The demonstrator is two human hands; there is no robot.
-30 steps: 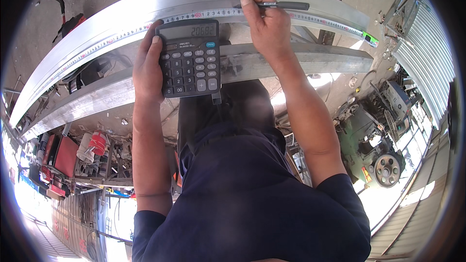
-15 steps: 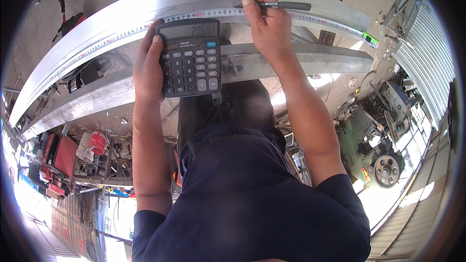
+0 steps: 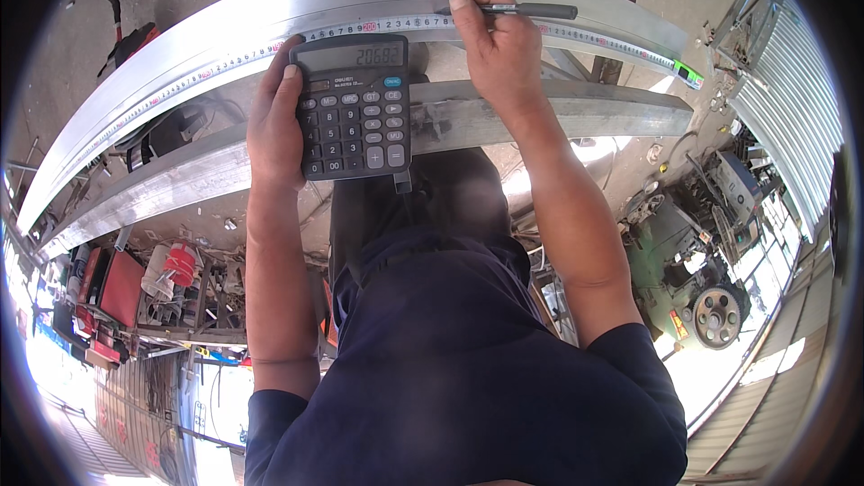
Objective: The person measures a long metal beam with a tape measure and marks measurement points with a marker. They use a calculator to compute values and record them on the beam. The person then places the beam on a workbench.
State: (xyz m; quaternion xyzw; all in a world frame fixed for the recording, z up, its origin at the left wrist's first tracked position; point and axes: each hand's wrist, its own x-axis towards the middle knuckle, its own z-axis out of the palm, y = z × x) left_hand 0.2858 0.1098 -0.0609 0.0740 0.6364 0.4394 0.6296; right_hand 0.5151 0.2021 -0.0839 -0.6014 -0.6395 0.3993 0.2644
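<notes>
My left hand (image 3: 275, 130) grips a black desktop calculator (image 3: 351, 112) by its left side, with the display lit by digits and facing up. Between the fingers of my right hand (image 3: 498, 49) is a black marker pen (image 3: 544, 11), its tip pointing left over the metal and its other end to the right. The hand rests by the edge of a steel tape measure (image 3: 414, 23), which lies stretched along a long silvery metal profile (image 3: 297, 0). A green end piece (image 3: 688, 73) sits at the tape's right end. The calculator covers part of the tape's near side.
A second metal bar (image 3: 567, 115) runs parallel on the near side, beneath my forearms. Farther right stands a green machine with a handwheel (image 3: 716, 317). Red boxes (image 3: 119, 286) and tools crowd the lower left. Corrugated sheet metal (image 3: 796, 90) rises at the right.
Both hands, the calculator and the pen hold nearly the same places. A pale bright shape has come into view on the floor at the upper right.
</notes>
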